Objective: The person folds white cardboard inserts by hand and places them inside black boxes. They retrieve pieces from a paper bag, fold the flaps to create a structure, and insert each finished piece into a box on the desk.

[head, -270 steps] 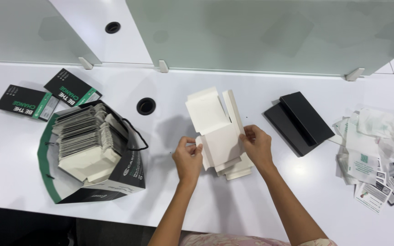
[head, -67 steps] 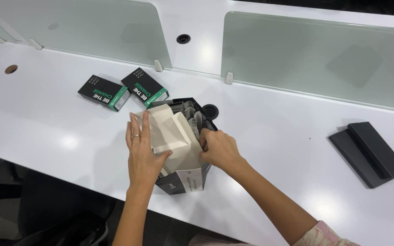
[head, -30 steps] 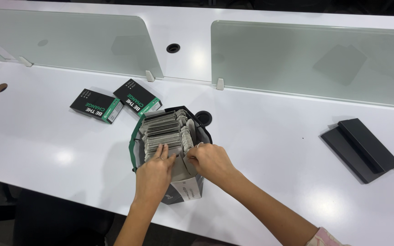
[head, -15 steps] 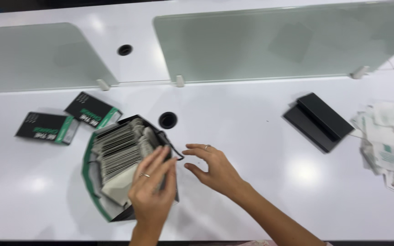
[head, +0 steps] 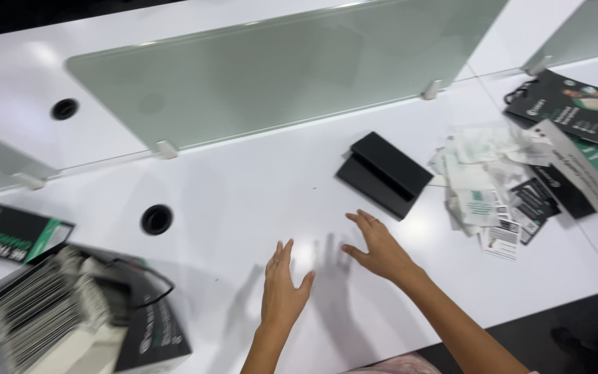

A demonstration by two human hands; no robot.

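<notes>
At lower left — blurred, edge-cropped bag (head: 70, 318), left hand (head: 282, 294) nearby.

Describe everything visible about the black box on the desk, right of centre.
The black box is a flat, matte rectangular piece, apparently in two parts: a raised upper slab lies offset on a wider, lower one, so a stepped edge shows along its left side. It looks like card or rigid board, with no print visible. It lies flat and turned at an angle on the white desk, in front of the frosted divider. Loose paper slips lie just to its right. The right hand is nearest, not touching it.
</notes>
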